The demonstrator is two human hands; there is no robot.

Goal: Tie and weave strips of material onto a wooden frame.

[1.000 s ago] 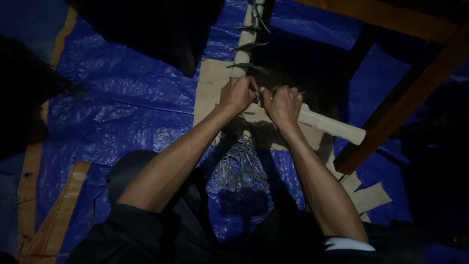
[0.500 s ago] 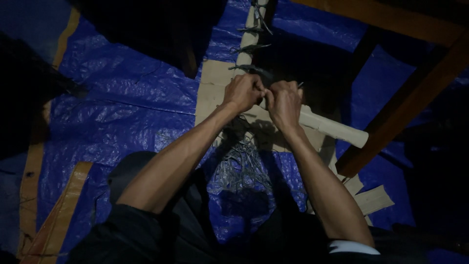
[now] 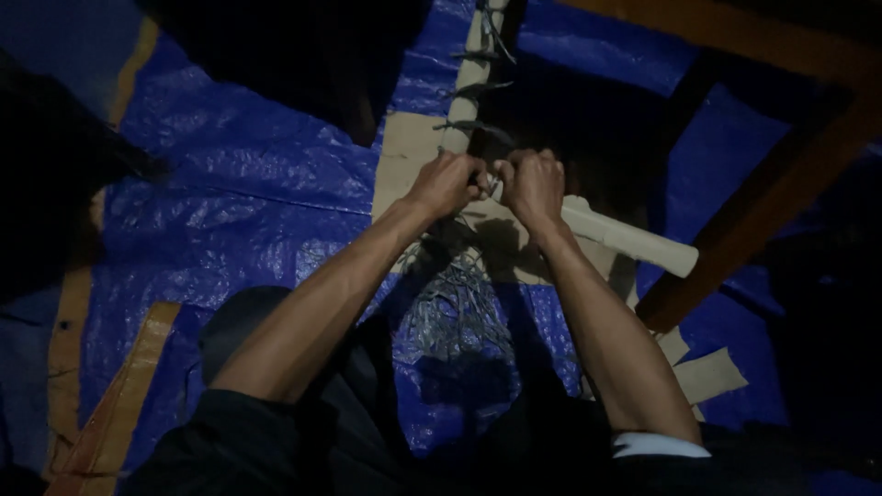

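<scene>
a: what are the two hands doing?

b: the left hand [image 3: 447, 184] and the right hand [image 3: 532, 186] are sitting side by side, knuckles almost touching, both curled into tight fists. they are closing around the point where a pale upright strip [image 3: 470, 69] is meeting a pale round bar [image 3: 629, 241]. something thin seems to be pinched between the fists, but it is too dark to tell exactly what each one is gripping.

a: where is that bar lying?

b: it is running from under the right hand out to the right and slightly nearer, ending just beside a brown wooden beam [image 3: 763, 197] that is slanting across the right side.

a: and the strip?

b: it is running from the fists towards the far edge, with thin grey ties [image 3: 473, 126] wrapping it at several points.

a: what is lying underneath?

b: a blue tarp [image 3: 230, 202] is covering the ground, with a flat piece of cardboard [image 3: 404, 156] on it just left of the fists. near the person, between the forearms, a loose bundle of grey strands [image 3: 455, 308] is lying on the tarp. flat pale offcuts [image 3: 712, 375] are lying to the right, near the right elbow.
</scene>
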